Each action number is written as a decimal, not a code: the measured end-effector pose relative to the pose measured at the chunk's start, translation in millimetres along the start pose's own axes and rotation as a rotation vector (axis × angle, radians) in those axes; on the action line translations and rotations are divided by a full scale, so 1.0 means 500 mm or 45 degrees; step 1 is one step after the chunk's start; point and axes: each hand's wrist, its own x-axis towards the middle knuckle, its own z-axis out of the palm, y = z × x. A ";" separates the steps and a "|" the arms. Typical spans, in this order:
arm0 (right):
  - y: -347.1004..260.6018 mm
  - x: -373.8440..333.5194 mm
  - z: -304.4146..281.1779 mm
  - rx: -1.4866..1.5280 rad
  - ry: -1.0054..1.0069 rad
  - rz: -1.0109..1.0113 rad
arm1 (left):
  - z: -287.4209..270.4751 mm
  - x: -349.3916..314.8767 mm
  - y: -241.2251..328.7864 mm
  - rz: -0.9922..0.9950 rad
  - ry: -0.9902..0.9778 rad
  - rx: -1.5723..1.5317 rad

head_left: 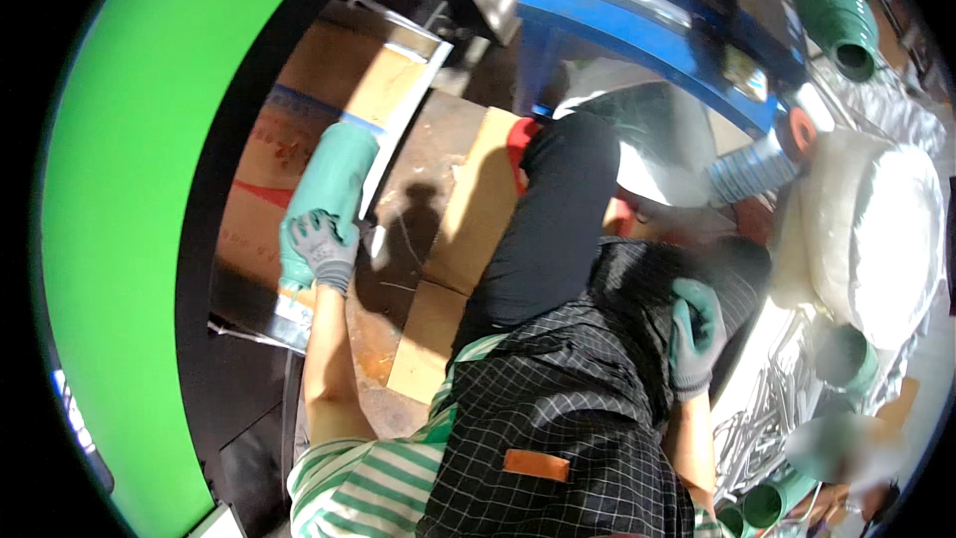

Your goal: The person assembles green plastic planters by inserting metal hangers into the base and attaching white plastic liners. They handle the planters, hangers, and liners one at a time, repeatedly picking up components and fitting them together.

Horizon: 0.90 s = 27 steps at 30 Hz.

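Observation:
A smooth green cylinder [334, 169] with a narrower lower end lies slantwise on a flat cardboard sheet [264, 154] at the left. My left hand [324, 242], in a grey and green work glove, is closed around its lower part. Most of the fingers show on top, and the underside of the cylinder is hidden. My right hand [696, 334] wears a matching glove and is near my right thigh, beside the black checked apron [558, 418]. Its fingers curl loosely, apart from the thumb, and nothing shows in them.
A bright green curved panel [119, 239] borders the left side. Another cardboard piece [428, 339] lies on the floor by my leg. Ahead stands a blue metal frame [637, 25]. Rightward are a white wrapped bundle [876, 229], metal rods [762, 408] and a slotted green tube [835, 15].

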 end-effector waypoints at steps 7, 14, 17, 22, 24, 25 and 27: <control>-0.046 0.061 0.100 0.809 -0.111 0.145 | -0.392 0.096 0.208 0.412 0.253 -1.477; 0.009 -0.002 0.112 1.490 -0.147 0.428 | -0.603 0.067 0.502 1.212 -0.437 -2.041; -0.034 -0.039 0.031 2.212 -0.299 0.970 | -0.608 0.076 0.593 1.393 -1.273 -2.474; -0.005 -0.099 -0.049 1.645 -0.671 0.981 | -0.578 -0.012 0.738 1.705 -0.566 -1.948; 0.004 -0.117 -0.071 1.122 -0.337 0.721 | -0.536 -0.088 0.731 1.488 -0.591 -2.151; 0.034 -0.126 -0.068 0.585 -0.047 0.423 | -0.555 -0.093 0.731 1.505 -0.537 -2.166; 0.016 -0.091 -0.092 -0.082 0.184 0.097 | -0.583 -0.098 0.718 1.618 -0.285 -1.939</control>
